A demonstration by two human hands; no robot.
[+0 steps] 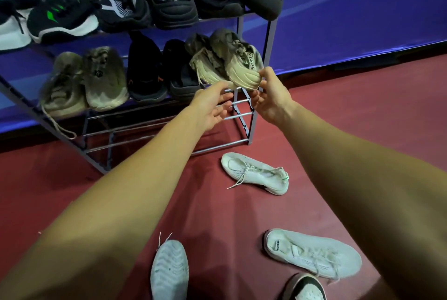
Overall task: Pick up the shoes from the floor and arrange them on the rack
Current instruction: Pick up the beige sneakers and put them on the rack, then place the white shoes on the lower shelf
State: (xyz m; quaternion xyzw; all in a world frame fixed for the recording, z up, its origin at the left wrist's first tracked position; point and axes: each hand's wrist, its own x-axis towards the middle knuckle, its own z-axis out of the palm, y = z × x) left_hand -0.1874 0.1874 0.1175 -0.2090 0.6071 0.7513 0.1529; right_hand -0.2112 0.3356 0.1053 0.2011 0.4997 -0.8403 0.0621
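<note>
— At the right end of the rack, why are both hands on the beige shoe?
— To seat it, I'd say: the right hand pinches its end, and the left hand steadies the sole with loosely spread fingers. White shoes lie in front.

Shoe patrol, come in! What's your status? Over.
Right hand pinches tan shoe at rack's right end. Left hand open beneath it. White shoes wait on floor. Nothing blocking.

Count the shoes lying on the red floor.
4. White laced sneaker nearest the metal rack; white mesh sneaker lower right; white shoe turned sole-up, bottom centre; black-and-white shoe cut off at the bottom edge. The arms may hide more.
</note>
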